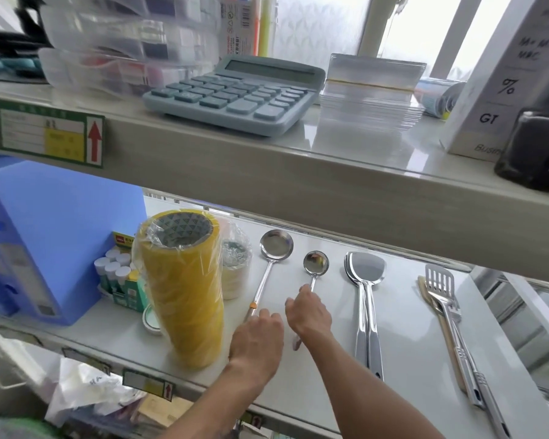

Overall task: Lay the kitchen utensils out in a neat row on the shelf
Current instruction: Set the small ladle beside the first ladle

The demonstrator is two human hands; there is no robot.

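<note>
Upper shelf: grey-blue calculator (235, 93) at centre, stack of clear plastic sleeves (373, 93) just to its right, white box (501, 77) at far right, clear drawer unit (130, 42) at left. Lower shelf, left part: blue file box (45, 242), green pack of glue sticks (121, 277) beside it. Wrapped stack of yellow tape rolls (181, 286) stands upright nearer.

Large steel ladle (275, 248) just right of the yellow tape stack (181, 289), then small ladle (316, 263), solid spatula (365, 293), slotted turner (447, 299) farthest right, handles toward viewer
</note>
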